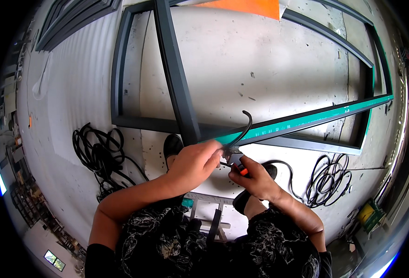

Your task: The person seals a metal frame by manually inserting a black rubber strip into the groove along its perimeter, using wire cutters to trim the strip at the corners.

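Observation:
At the near corner of the dark grey frame with a green-film edge [283, 127], my left hand [195, 162] is closed in a pinch on a black rubber strip [248, 124]. The strip's loose end curls up past the fingers. My right hand [258, 180] grips a hand cutter [236, 159] with a silvery head and a bit of orange on its handle. The cutter's head is right beside the left fingertips, at the strip. Its jaws are too small and blurred to make out.
Coils of black strip lie on the floor at left [100, 150] and right [327, 180]. More grey frames [74, 21] are stacked at the far left. An orange sheet [246, 7] lies at the far side. Below my hands stands a small metal stool [220, 204] between my feet.

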A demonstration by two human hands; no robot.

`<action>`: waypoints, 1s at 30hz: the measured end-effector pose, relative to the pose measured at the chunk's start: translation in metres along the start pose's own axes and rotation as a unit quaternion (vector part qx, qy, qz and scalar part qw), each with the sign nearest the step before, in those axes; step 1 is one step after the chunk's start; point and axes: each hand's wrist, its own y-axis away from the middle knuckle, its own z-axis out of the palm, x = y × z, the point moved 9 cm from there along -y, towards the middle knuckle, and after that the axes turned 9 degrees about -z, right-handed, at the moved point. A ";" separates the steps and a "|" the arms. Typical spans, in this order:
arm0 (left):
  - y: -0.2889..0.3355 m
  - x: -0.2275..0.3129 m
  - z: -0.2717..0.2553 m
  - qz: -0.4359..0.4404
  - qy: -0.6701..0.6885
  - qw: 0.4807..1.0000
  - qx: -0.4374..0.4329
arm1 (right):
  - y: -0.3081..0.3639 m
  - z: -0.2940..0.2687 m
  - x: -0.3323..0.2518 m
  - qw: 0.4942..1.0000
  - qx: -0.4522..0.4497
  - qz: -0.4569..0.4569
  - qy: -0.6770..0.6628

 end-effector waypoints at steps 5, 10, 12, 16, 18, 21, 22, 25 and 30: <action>0.002 0.005 0.004 0.042 -0.108 0.993 0.013 | 0.001 0.000 -0.006 1.000 0.008 -0.010 0.015; 0.002 0.003 0.002 0.034 -0.128 0.991 0.034 | -0.002 -0.005 -0.021 0.993 0.048 -0.049 0.095; 0.003 0.004 0.001 0.039 -0.124 0.991 0.039 | -0.003 -0.004 -0.023 0.991 0.054 -0.056 0.106; 0.003 0.006 -0.001 0.047 -0.136 0.988 0.053 | -0.004 -0.006 -0.028 0.981 0.076 -0.079 0.161; 0.003 0.006 -0.002 0.047 -0.137 0.988 0.056 | -0.006 -0.007 -0.029 0.978 0.081 -0.089 0.169; 0.004 0.008 -0.004 0.056 -0.143 0.986 0.069 | -0.008 -0.007 -0.031 0.976 0.085 -0.097 0.177; 0.004 0.010 -0.005 0.065 -0.148 0.984 0.077 | -0.008 -0.007 -0.031 0.976 0.086 -0.094 0.175; 0.004 0.013 -0.007 0.060 -0.151 0.983 0.080 | -0.009 -0.006 -0.030 0.979 0.083 -0.084 0.166; 0.004 0.015 -0.007 0.064 -0.145 0.983 0.095 | -0.009 -0.008 -0.032 0.979 0.078 -0.081 0.171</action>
